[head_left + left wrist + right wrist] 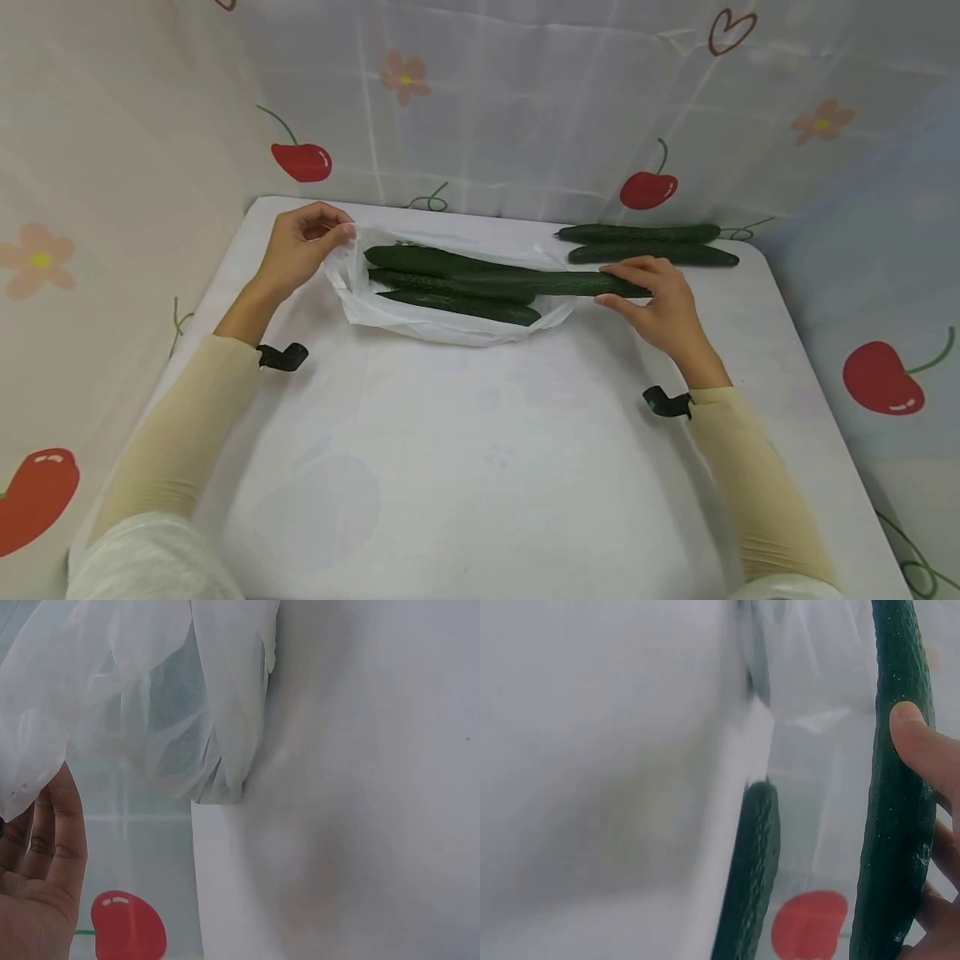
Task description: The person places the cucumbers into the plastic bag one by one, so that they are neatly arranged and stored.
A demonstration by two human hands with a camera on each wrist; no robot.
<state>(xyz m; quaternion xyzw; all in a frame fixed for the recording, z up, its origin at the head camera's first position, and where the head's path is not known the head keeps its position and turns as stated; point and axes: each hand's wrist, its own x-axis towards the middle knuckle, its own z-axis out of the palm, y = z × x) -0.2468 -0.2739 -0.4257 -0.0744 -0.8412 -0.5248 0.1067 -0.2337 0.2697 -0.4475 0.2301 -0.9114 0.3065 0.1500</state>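
Several dark green cucumbers (461, 307) lie side by side on a white plastic bag (442, 335), its edges raised around them. My left hand (298, 250) pinches the bag's left edge between thumb and fingers; in the left wrist view the thin plastic (112, 705) spreads up from the fingertips. My right hand (656, 304) grips the right end of another cucumber (577, 283), thumb on the near side and fingers on the far side. That cucumber reaches left over the bag, where its far end overlaps the others. The right wrist view shows the thumb pressed on its bumpy skin (892, 810).
Two more cucumbers (652, 254) lie together at the table's back right, just beyond my right hand. The white-covered table (480, 467) ends at a back curtain (510, 108) printed with cherries and flowers. Similar printed sheets hang at both sides.
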